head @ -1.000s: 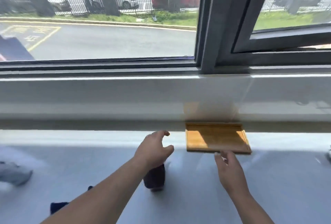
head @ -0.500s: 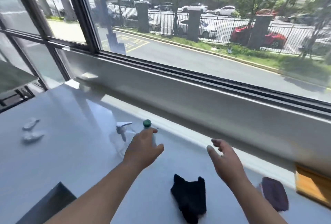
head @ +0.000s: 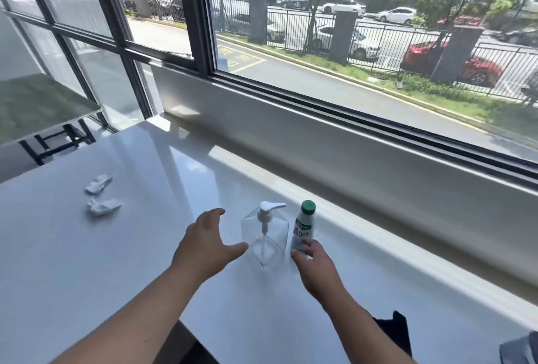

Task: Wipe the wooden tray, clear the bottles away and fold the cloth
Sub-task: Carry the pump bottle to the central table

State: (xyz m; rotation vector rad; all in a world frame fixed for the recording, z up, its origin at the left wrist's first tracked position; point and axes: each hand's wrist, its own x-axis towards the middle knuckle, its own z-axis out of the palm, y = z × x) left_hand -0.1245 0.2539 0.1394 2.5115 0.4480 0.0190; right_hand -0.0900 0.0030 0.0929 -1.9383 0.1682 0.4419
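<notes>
Two bottles stand upright side by side on a white table (head: 87, 261), close to its far edge below a long window (head: 349, 57). The left one is a clear square pump bottle (head: 264, 237) with a white pump head; just beside it, at its 3 o'clock, is a small white bottle with a green cap (head: 302, 228). The two look almost touching, though contact cannot be told.

The person's left hand (head: 205, 247) hovers at the pump bottle's 9 o'clock, fingers spread apart, the thumb tip near the bottle's lower side but gripping nothing. The right hand (head: 316, 267) sits at the small bottle's 6 o'clock, fingertips (head: 305, 244) against its base, curled loosely and not closed around it.

At the right forearm's 4 o'clock a dark cloth (head: 393, 331) lies crumpled on the table, partly hidden by the arm. Two crumpled white tissues (head: 100, 194) lie well apart from the bottles, at their 9 o'clock
</notes>
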